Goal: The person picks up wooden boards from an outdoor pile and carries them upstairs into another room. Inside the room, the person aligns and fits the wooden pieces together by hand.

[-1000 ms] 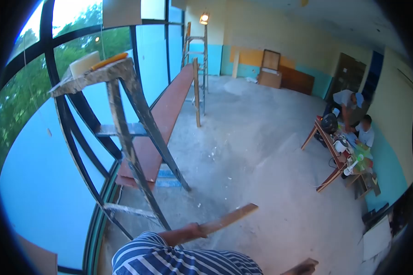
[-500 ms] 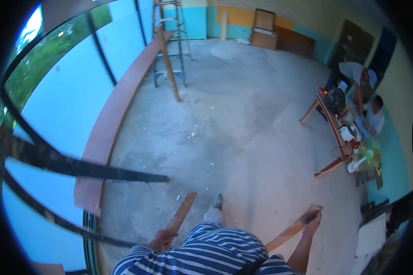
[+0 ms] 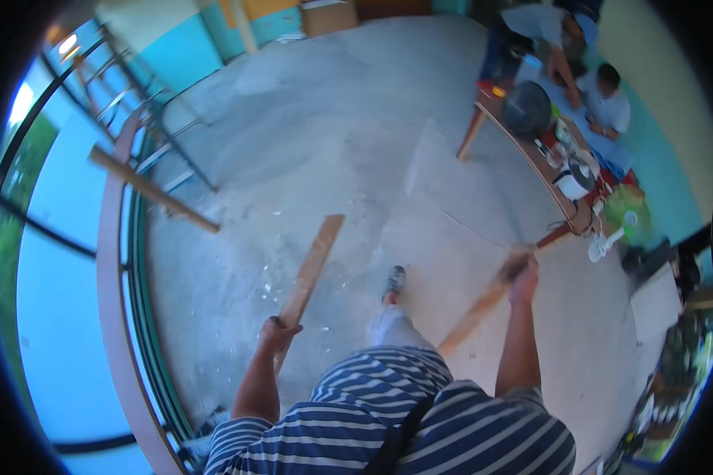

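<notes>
My left hand (image 3: pixel 280 336) is closed around a flat wooden board (image 3: pixel 312 265), which slants forward and up over the floor. Out to the right, my right hand (image 3: pixel 524 286) grips a second wooden board (image 3: pixel 479 313) near its far end; this board slopes back toward my body and is blurred by motion. Both hands are held apart, in front of my striped shirt. My shoe (image 3: pixel 395 282) shows between the two boards.
A stepladder (image 3: pixel 152 119) and a leaning wooden post (image 3: pixel 154 190) stand at the left by the long ledge (image 3: pixel 112 277). To the right, two people are at a table (image 3: pixel 523 154) bearing a dark round object, a fan and clutter. White scraps dot the concrete floor (image 3: pixel 309 134).
I have stepped forward and my view has turned right. Both hands have come up and forward, each still holding its board. The ladder and post have shifted left in view.
</notes>
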